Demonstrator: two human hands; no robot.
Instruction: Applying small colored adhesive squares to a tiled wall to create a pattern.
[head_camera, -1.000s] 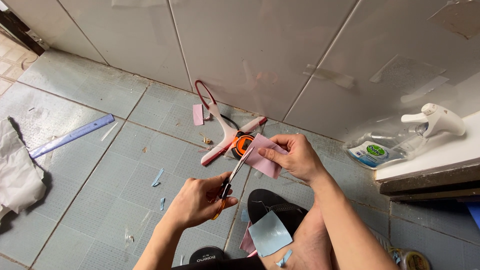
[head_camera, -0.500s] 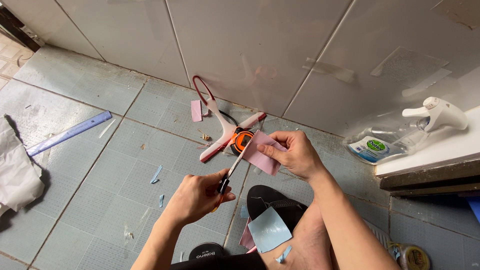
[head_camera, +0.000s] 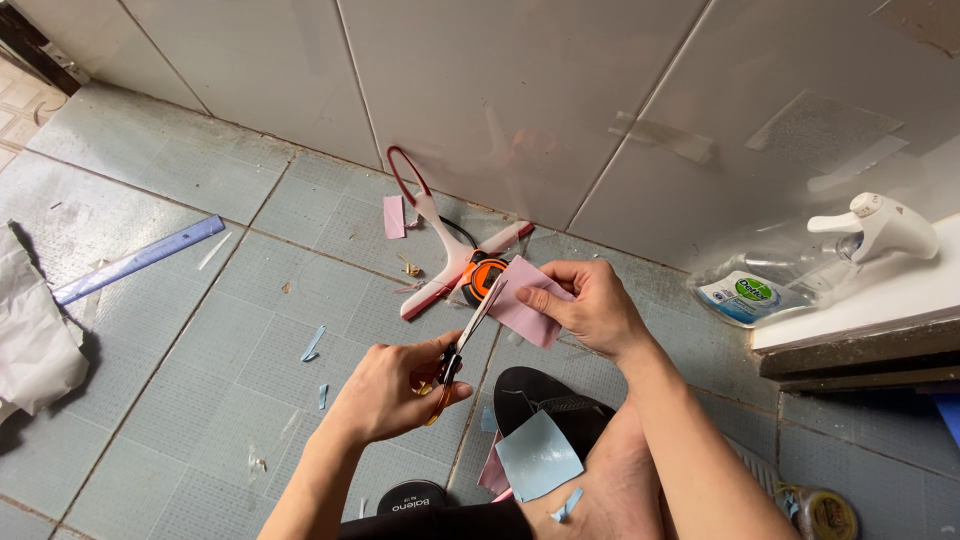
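Cutting now: the scissors (head_camera: 468, 338) bite into the near edge of the pink paper (head_camera: 528, 303), held above the tiled floor (head_camera: 200, 330).
Far left of the paper: crumpled grey sheet (head_camera: 35, 340), then a blue ruler (head_camera: 140, 258) lying flat on the floor.
Left hand (head_camera: 395, 388): its grip is closed through the orange scissor handles, blades parted only a little, tips pointing up toward the paper.
Just behind the paper: a pink-and-white hanger (head_camera: 450, 262) and an orange tape measure (head_camera: 486, 276) — both on the floor by the wall.
Right hand (head_camera: 592, 305): thumb and fingers pinch the paper's right edge, grip firmly closed on it, the sheet tilted and clear of the floor.
Below the paper: a pale blue paper piece (head_camera: 537, 456) resting on the person's leg.
Far right of the paper: a clear spray bottle (head_camera: 800, 265) lying on its side.
Risk: the thumb sits close to the blades' line — a slip could nick it; the paper is held by one edge only, so it may bend and the cut wander.
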